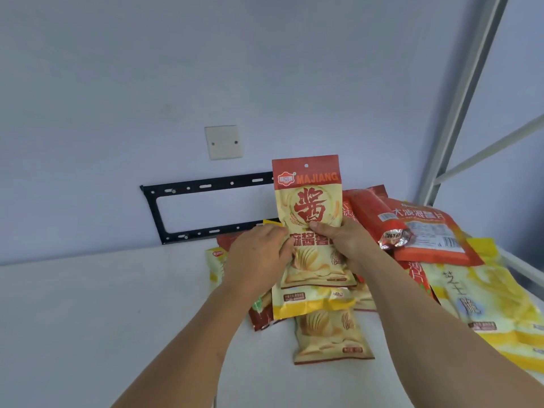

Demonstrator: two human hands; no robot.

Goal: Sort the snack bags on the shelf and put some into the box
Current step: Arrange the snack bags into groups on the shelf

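Note:
A cream and red snack bag marked MAJIANG (309, 195) stands upright above the white shelf (88, 319). My right hand (341, 242) grips its right edge, thumb across the front. My left hand (259, 257) holds its left edge with curled fingers. Under it lie a yellow-bottomed bag (303, 304) and a second cream bag (329, 337). To the right sit an orange-red bag (424, 231) and a large yellow bag (485, 304). No box is in view.
A black metal wall bracket (182, 210) and a white cover plate (223, 141) are on the wall behind. Grey shelf frame bars (468, 92) rise at the right. A small yellow bag (215, 263) lies left of the pile.

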